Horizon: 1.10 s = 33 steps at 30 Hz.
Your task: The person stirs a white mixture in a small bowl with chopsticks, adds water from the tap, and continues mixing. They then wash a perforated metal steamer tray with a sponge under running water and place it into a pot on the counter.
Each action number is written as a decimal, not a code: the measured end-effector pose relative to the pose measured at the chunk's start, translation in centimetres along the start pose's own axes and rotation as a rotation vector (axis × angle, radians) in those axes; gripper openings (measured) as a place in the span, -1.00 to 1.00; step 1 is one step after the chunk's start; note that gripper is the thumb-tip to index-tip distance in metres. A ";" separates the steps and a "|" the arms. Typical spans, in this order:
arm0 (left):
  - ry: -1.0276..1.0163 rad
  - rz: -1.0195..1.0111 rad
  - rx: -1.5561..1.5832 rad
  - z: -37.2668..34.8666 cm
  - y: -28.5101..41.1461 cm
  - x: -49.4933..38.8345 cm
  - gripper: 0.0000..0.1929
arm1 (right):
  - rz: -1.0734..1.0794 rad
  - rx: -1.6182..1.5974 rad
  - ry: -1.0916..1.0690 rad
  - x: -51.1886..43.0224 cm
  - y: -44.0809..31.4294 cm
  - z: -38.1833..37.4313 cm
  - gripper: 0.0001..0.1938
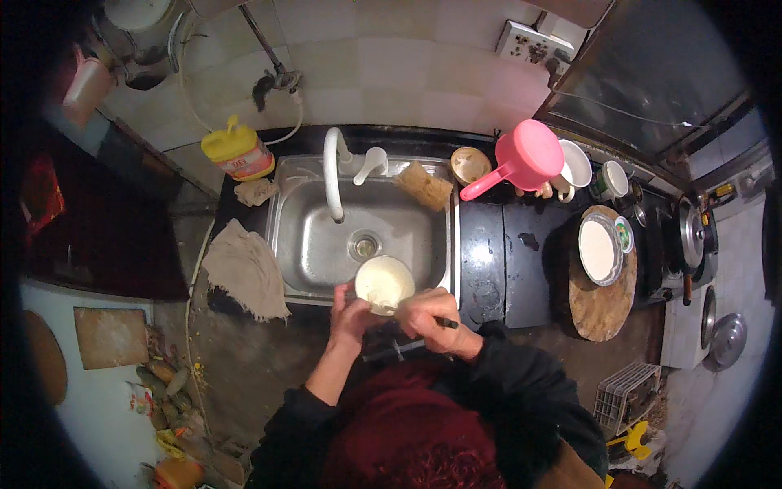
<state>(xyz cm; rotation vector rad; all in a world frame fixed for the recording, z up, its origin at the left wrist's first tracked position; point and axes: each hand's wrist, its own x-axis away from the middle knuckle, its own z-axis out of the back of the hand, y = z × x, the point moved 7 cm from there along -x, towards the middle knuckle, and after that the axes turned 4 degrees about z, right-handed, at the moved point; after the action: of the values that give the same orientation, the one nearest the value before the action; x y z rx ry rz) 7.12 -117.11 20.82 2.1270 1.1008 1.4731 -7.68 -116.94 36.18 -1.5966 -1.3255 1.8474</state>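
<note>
My left hand [352,316] holds a round white bowl [361,274] over the near edge of the steel sink [319,238]. Inside it lies a pale cream-coloured mixture [386,281]. My right hand [432,319] is closed around a utensil with a dark handle [447,322], which sticks out behind the fist. Its working end reaches the bowl's near side, but I cannot tell its kind. Beyond the bowl, the white curved faucet [332,177] stands over the sink basin and its drain [365,246].
A brown scrubbing pad [424,186] rests on the sink's back right corner. To the right are a pink ladle [530,156], a white mug [575,165] and a wooden board [602,312] bearing a bowl of pale stuff [599,249]. A cloth [244,269] drapes over the left counter.
</note>
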 end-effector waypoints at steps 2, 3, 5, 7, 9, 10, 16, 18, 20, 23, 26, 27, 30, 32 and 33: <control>-0.063 0.092 -0.102 -0.9 -1.1 0.1 -0.50 | -0.015 0.244 0.101 -0.5 0.1 1.2 -0.60; -0.060 0.022 -0.121 -1.0 -0.5 0.2 -0.50 | -0.062 0.139 0.303 -0.3 0.4 2.8 -0.60; -0.125 -0.014 -0.112 -1.7 -0.2 0.5 -0.48 | -0.154 -0.031 0.469 -0.3 1.1 4.2 -0.59; -0.097 -0.074 -0.019 -1.8 0.3 0.7 -0.45 | -0.095 0.049 0.491 -0.5 0.2 4.6 -0.49; -0.079 -0.047 -0.063 -2.0 0.2 0.9 -0.44 | -0.073 0.019 0.320 -1.0 -0.3 3.5 -0.50; -0.023 -0.077 -0.057 -1.7 0.4 0.9 -0.44 | -0.051 0.013 0.271 -1.1 -0.7 3.1 -0.51; -0.112 -0.086 -0.039 -2.9 0.4 0.8 -0.40 | -0.206 0.008 0.581 -0.7 -0.2 4.9 -0.52; -0.123 -0.094 -0.045 -2.9 0.6 0.8 -0.42 | -0.059 0.051 0.384 -1.6 -1.2 3.9 -0.50; -0.105 -0.079 -0.047 -2.7 0.5 0.8 -0.43 | -0.015 0.136 0.228 -1.9 -1.6 2.9 -0.57; -0.115 0.015 -0.039 -2.9 -0.2 0.6 -0.44 | -0.066 0.326 0.377 -1.4 -1.4 3.7 -0.57; -0.070 -0.133 0.047 -2.4 0.8 0.7 -0.40 | -0.094 0.217 0.463 -0.8 -0.9 4.5 -0.51; -0.067 -0.178 -0.001 -2.4 1.2 0.8 -0.39 | 0.013 0.159 0.407 -0.9 -1.4 4.1 -0.51; -0.130 0.049 -0.106 -2.9 -0.3 0.6 -0.39 | -0.030 0.255 0.147 -1.5 -1.0 2.9 -0.58; -0.174 0.005 0.003 -3.1 0.2 0.6 -0.36 | -0.105 0.169 0.413 -1.0 -0.7 4.8 -0.67; -0.165 -0.024 0.022 -3.0 0.5 0.8 -0.36 | -0.099 0.102 0.429 -1.0 -0.7 4.7 -0.67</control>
<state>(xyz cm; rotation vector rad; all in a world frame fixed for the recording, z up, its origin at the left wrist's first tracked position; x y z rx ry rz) 4.78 -117.32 22.86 2.1970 1.0823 1.2547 -11.89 -119.27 36.91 -1.7145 -1.0785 1.3875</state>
